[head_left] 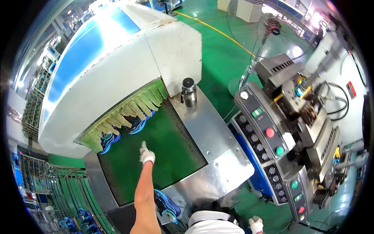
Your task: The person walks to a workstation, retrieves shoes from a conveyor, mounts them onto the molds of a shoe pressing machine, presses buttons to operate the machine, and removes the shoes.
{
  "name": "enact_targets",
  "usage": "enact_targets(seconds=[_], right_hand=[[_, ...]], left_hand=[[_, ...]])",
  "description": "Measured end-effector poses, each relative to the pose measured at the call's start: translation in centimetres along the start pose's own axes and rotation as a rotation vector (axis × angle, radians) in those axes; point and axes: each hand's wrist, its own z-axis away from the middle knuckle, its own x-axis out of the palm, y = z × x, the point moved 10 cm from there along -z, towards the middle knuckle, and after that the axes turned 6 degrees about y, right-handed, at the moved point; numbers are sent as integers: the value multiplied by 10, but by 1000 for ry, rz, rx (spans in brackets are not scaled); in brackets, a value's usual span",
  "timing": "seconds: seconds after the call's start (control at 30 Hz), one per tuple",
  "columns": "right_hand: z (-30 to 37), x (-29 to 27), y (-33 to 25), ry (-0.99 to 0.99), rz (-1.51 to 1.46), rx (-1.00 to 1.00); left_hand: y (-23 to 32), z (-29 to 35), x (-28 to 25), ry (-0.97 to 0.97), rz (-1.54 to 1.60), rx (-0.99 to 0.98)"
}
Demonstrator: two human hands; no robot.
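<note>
My left hand (147, 155), in a white glove, reaches over the green conveyor belt (156, 171) with fingers stretched forward and nothing in them. Ahead of it, two blue-and-black shoes (110, 141) (141, 124) lie partly under the hanging strip curtain (128, 111) of the white machine. Another blue shoe (167, 203) is at the near metal edge, right of my left forearm. Low at the right, my right hand (256, 225), also gloved in white, hangs beside my body. How its fingers are set is unclear, and a dark blue thing next to it is mostly cut off.
A steel flask with a black lid (189, 93) stands on the metal table (210, 132). To the right is a machine with a button panel (269, 130); behind it, a caged fan (272, 29). Blue shoes (87, 222) sit on a rack (74, 175) at lower left.
</note>
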Motion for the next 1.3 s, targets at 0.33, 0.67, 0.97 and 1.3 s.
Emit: enact_targets(seconds=[0.33,0.67,0.97,1.3], right_hand=[[2,0,-40,-240,329,89],[-55,64,-277,-149,-190,-301],[54,113,-485,-510,630,-946],[-23,-113,-360,-590,-443,-244]], left_hand=[[115,-234,-50,182,-155,213],[90,-53,-86,287,279,785],[203,281,-54,-413,398,997],[457,479,-172,-453,717,1556]])
